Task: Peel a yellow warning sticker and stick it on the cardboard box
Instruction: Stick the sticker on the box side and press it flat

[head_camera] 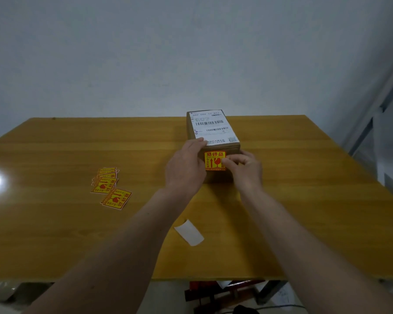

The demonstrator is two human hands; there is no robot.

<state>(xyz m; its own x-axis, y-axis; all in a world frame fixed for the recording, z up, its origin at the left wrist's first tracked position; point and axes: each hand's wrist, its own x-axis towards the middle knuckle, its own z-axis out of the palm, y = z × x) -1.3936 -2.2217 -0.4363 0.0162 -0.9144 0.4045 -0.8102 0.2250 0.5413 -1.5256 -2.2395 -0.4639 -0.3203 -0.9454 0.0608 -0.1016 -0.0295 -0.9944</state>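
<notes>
A brown cardboard box with a white shipping label on top stands past the middle of the wooden table. A yellow warning sticker with red print lies flat on the box's near side. My left hand grips the box's left near corner, thumb up on the top edge. My right hand presses its fingertips on the sticker's right edge. A fanned pile of several more yellow stickers lies on the table to the left.
A curled white backing paper lies on the wooden table between my forearms. A grey wall stands behind the table. A metal frame rises at the far right. Red and dark items sit on the floor below the near edge.
</notes>
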